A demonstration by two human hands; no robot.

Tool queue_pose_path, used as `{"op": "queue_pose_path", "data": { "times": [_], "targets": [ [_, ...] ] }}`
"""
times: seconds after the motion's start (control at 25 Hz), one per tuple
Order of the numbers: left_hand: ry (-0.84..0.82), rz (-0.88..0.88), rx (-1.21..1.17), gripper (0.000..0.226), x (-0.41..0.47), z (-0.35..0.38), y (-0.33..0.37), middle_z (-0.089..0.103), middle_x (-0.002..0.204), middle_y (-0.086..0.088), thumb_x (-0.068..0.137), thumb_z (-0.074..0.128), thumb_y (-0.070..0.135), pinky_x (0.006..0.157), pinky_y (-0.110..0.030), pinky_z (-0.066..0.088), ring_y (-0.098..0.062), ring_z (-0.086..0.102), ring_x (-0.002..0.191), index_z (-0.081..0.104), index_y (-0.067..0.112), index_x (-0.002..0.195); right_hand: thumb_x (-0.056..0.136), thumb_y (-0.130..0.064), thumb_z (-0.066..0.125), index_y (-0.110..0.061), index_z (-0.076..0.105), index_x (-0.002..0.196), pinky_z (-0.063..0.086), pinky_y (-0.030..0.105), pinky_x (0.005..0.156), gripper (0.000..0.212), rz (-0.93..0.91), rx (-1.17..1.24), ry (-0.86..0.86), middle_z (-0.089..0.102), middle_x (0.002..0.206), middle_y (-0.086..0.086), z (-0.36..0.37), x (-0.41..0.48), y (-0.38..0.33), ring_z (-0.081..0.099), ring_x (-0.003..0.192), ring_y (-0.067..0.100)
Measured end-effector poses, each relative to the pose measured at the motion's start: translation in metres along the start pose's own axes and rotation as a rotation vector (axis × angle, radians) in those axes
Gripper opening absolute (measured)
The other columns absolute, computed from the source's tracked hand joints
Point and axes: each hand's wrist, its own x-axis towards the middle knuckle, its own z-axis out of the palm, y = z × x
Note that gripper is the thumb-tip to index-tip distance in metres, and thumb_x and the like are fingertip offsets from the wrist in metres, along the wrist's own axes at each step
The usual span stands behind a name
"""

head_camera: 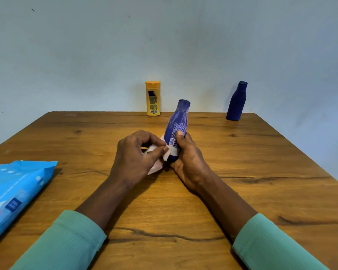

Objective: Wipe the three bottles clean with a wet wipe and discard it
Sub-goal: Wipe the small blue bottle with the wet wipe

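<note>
My right hand grips the lower half of a blue labelled bottle, which tilts slightly over the middle of the wooden table. My left hand pinches a white wet wipe and holds it against the bottle's base on its left side. A yellow bottle stands upright at the table's far edge, centre. A plain dark blue bottle stands at the far right, near the wall.
A blue pack of wet wipes lies on the table at the near left. A pale wall rises right behind the far edge. Bare wood lies between my hands and the two standing bottles.
</note>
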Motion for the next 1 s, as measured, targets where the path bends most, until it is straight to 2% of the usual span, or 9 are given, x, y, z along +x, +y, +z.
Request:
{"op": "queue_pose_path", "data": {
  "times": [0.04, 0.12, 0.24, 0.32, 0.48, 0.64, 0.76, 0.88, 1.0],
  "targets": [
    [-0.033, -0.007, 0.023, 0.012, -0.001, 0.000, -0.001, 0.074, 0.098, 0.013, 0.083, 0.087, 0.023, 0.077, -0.031, 0.062, -0.004, 0.070, 0.094, 0.080, 0.025, 0.092, 0.112, -0.031, 0.040, -0.016, 0.046, 0.145, 0.052, 0.061, 0.104, 0.038, -0.004, -0.015, 0.020, 0.068, 0.129, 0.018, -0.001, 0.001, 0.000, 0.069, 0.115, 0.035],
    [-0.021, 0.024, 0.052, 0.012, 0.000, 0.000, 0.000, 0.074, 0.097, 0.012, 0.082, 0.087, 0.022, 0.077, -0.029, 0.061, -0.003, 0.070, 0.093, 0.080, 0.023, 0.091, 0.112, -0.034, 0.040, -0.018, 0.044, 0.146, 0.054, 0.060, 0.102, 0.038, -0.014, -0.067, 0.037, 0.067, 0.131, 0.017, 0.000, 0.003, 0.001, 0.069, 0.116, 0.034],
    [0.145, 0.055, 0.003, 0.011, 0.002, 0.002, 0.008, 0.075, 0.095, 0.011, 0.084, 0.086, 0.021, 0.075, -0.017, 0.057, -0.003, 0.071, 0.092, 0.080, 0.021, 0.093, 0.107, -0.050, 0.044, -0.032, 0.042, 0.146, 0.055, 0.062, 0.100, 0.043, -0.031, -0.236, -0.030, 0.065, 0.136, 0.011, 0.001, 0.006, 0.006, 0.068, 0.121, 0.033],
    [0.189, -0.012, -0.089, 0.010, 0.003, 0.002, 0.010, 0.076, 0.096, 0.011, 0.085, 0.085, 0.022, 0.077, -0.019, 0.058, -0.004, 0.072, 0.094, 0.079, 0.020, 0.094, 0.104, -0.054, 0.044, -0.035, 0.042, 0.144, 0.056, 0.062, 0.098, 0.044, -0.045, -0.311, -0.056, 0.065, 0.136, 0.008, 0.000, 0.007, 0.009, 0.068, 0.120, 0.032],
    [-0.048, -0.143, -0.064, 0.009, 0.000, 0.000, 0.005, 0.077, 0.095, 0.011, 0.085, 0.085, 0.022, 0.077, -0.027, 0.064, -0.003, 0.073, 0.096, 0.078, 0.022, 0.090, 0.110, -0.042, 0.039, -0.027, 0.040, 0.147, 0.056, 0.060, 0.099, 0.040, -0.033, -0.188, 0.003, 0.064, 0.134, 0.014, -0.003, 0.006, 0.004, 0.069, 0.117, 0.034],
    [-0.102, -0.149, -0.055, 0.009, 0.003, -0.003, 0.004, 0.078, 0.095, 0.012, 0.084, 0.085, 0.023, 0.072, -0.020, 0.063, -0.002, 0.072, 0.101, 0.080, 0.022, 0.091, 0.110, -0.044, 0.036, -0.029, 0.037, 0.143, 0.056, 0.062, 0.098, 0.036, -0.062, -0.244, 0.049, 0.062, 0.133, 0.013, -0.003, 0.007, 0.005, 0.068, 0.116, 0.033],
    [-0.116, -0.158, -0.039, 0.008, 0.001, -0.005, 0.005, 0.078, 0.092, 0.012, 0.085, 0.085, 0.026, 0.069, -0.019, 0.062, 0.001, 0.072, 0.100, 0.080, 0.023, 0.091, 0.110, -0.045, 0.035, -0.031, 0.036, 0.141, 0.060, 0.054, 0.093, 0.034, -0.058, -0.248, 0.049, 0.063, 0.132, 0.014, -0.002, 0.005, 0.004, 0.068, 0.116, 0.033],
    [-0.010, -0.142, -0.077, 0.008, 0.000, -0.002, 0.008, 0.079, 0.089, 0.011, 0.084, 0.085, 0.023, 0.072, -0.027, 0.064, -0.002, 0.074, 0.091, 0.081, 0.021, 0.090, 0.110, -0.048, 0.034, -0.028, 0.038, 0.141, 0.060, 0.040, 0.072, 0.038, -0.094, -0.344, -0.020, 0.065, 0.127, 0.015, -0.003, 0.003, 0.003, 0.070, 0.104, 0.029],
    [0.180, -0.160, -0.263, 0.011, 0.001, -0.001, 0.010, 0.080, 0.090, 0.004, 0.085, 0.084, 0.021, 0.076, -0.035, 0.064, -0.011, 0.077, 0.088, 0.081, 0.016, 0.094, 0.110, -0.050, 0.035, -0.029, 0.043, 0.140, 0.056, 0.033, 0.062, 0.038, -0.102, -0.462, -0.110, 0.069, 0.115, 0.010, 0.001, -0.004, 0.003, 0.068, 0.084, 0.018]
  ]
}}
